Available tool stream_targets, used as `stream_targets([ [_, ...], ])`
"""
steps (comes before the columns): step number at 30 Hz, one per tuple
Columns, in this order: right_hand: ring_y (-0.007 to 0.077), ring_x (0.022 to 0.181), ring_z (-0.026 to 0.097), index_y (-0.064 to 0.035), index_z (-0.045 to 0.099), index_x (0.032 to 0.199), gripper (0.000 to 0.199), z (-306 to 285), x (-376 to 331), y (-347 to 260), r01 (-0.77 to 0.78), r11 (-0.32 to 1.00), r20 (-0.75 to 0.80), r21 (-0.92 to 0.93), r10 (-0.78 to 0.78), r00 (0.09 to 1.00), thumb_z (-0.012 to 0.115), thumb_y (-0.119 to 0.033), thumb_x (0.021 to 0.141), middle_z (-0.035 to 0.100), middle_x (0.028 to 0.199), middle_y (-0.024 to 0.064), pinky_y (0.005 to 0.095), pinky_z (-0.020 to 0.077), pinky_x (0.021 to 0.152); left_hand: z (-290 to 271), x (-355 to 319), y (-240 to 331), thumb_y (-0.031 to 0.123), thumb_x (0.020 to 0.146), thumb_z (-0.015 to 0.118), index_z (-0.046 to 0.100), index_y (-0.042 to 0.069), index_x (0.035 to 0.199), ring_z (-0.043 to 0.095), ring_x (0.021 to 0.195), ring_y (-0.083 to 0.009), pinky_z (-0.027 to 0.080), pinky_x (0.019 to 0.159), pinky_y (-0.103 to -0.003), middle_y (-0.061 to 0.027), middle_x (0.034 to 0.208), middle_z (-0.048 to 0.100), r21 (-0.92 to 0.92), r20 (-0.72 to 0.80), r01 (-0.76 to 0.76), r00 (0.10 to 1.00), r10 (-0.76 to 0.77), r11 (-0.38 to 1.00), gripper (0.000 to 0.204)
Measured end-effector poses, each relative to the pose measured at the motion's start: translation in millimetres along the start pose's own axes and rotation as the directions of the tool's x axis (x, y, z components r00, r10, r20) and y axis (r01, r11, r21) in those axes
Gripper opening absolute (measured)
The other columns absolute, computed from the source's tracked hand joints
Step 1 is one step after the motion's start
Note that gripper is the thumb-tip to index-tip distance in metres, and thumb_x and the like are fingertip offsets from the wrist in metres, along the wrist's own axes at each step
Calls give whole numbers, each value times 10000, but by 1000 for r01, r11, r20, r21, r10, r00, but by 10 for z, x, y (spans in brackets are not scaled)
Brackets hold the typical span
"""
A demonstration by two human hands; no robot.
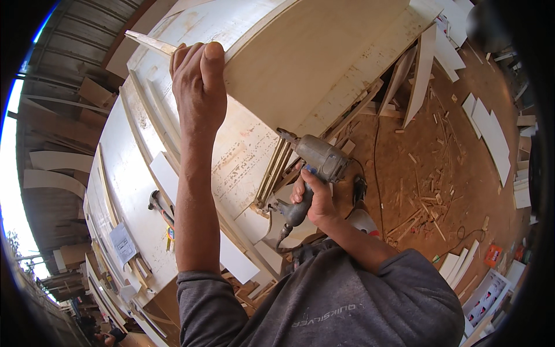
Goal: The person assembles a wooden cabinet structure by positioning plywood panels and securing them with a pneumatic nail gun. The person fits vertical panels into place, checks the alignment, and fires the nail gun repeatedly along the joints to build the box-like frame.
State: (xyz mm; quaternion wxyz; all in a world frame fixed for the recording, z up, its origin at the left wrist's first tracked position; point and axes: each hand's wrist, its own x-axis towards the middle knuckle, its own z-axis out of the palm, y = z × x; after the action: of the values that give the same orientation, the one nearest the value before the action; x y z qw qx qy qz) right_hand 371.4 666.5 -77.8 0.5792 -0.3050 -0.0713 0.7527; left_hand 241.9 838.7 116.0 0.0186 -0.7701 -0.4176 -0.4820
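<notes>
My left hand (199,81) is raised at the upper left, its fingers closed round a thin wooden strip (149,43) whose pointed end sticks out to the left. Behind that hand spreads a large pale panel structure (312,52) with wooden edges. In my right hand (312,199) is a worn grey air nail gun (321,156) with a blue trigger. Its nose points to the upper left, near the panel's lower edge but seemingly apart from it. An air fitting shows at the handle's lower end. My fingers partly hide the grip.
A hammer (160,209) and a sheet of paper (122,243) lie on the white surface at left. Wood scraps (430,208) litter the brown floor, crossed by a dark hose (377,156). White curved panels (488,136) lie at right. Curved boards (421,75) lean by the structure.
</notes>
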Motion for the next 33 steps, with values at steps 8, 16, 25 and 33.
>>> stream_targets([
  [8, 137, 509, 459, -93, 532, 1156, 285, -37, 10, 86, 9, 998, 14, 61, -10, 1000, 606, -249, 930, 457, 587, 6, 319, 409, 553, -9, 18, 10, 457, 1030, 340, 465, 13, 703, 448, 755, -280, 306, 1060, -475, -101, 678, 439, 1, 34, 18, 999, -18, 1000, 566],
  [16, 143, 502, 461, -76, 531, 1165, 299, -69, 16, 139, 28, 997, 19, 69, -30, 999, 619, -225, 921, 461, 581, 15, 330, 427, 552, -14, 26, 21, 410, 1030, 354, 480, 16, 725, 471, 787, -255, 273, 1108, -474, -102, 704, 459, 24, 62, 31, 998, -33, 999, 513],
  [25, 148, 505, 463, -79, 536, 1168, 318, -23, 19, 57, 53, 997, 25, 49, -54, 998, 636, -236, 909, 464, 577, 17, 332, 422, 550, -60, 80, 31, 432, 1017, 384, 423, 18, 704, 415, 701, -250, 295, 1092, -483, -93, 651, 387, 53, 102, 26, 994, -31, 998, 521],
  [33, 154, 519, 465, -97, 511, 695, 321, -20, 44, 138, 14, 994, 7, 108, -14, 1000, 645, -306, 899, 451, 566, 20, 332, 413, 555, -81, 91, 16, 419, 987, 475, 466, 29, 668, 440, 715, -261, 318, 1044, -487, -77, 642, 418, 33, 117, -14, 993, 10, 999, 504],
])
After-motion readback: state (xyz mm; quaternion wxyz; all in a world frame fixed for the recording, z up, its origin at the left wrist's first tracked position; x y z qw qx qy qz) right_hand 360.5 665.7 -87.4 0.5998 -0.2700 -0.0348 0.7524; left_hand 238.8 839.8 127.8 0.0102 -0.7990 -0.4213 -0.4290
